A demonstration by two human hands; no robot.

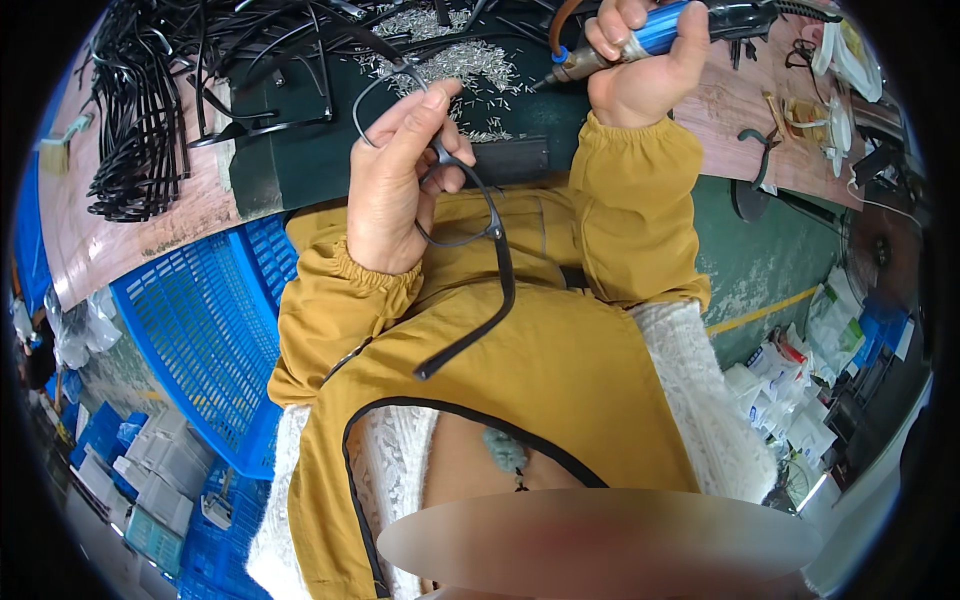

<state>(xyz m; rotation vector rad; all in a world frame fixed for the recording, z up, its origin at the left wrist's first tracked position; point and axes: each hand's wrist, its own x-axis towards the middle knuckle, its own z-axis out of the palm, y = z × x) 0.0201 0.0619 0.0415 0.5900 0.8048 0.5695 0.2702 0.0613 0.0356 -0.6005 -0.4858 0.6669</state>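
My left hand pinches a pair of dark glasses frames near the bridge, fingers closed around it. One temple hangs down toward my apron; the other reaches up toward the table. In my right hand is an electric screwdriver with a blue and metal body, its tip pointing left over the dark mat. The tip is apart from the glasses. A heap of tiny silver screws lies scattered on the mat beyond my left hand.
Many black temples are piled at the table's left, with more frames along the back. A blue plastic basket stands below the left edge. Pliers lie on the right; a brush sits far left.
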